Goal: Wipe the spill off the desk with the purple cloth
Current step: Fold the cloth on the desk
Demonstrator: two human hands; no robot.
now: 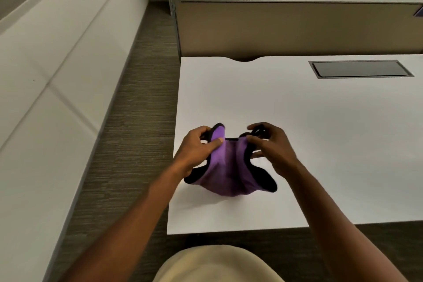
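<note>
A purple cloth with black edging hangs between both hands over the near left part of the white desk. Its lower folds rest on the desk top. My left hand pinches the cloth's upper left corner between thumb and fingers. My right hand grips the upper right corner. The cloth sags in the middle between the two grips. I cannot make out any spill on the white surface.
A grey cable hatch is set into the desk at the far right. A tan partition panel stands behind the desk. Carpeted floor runs along the desk's left edge beside a white wall.
</note>
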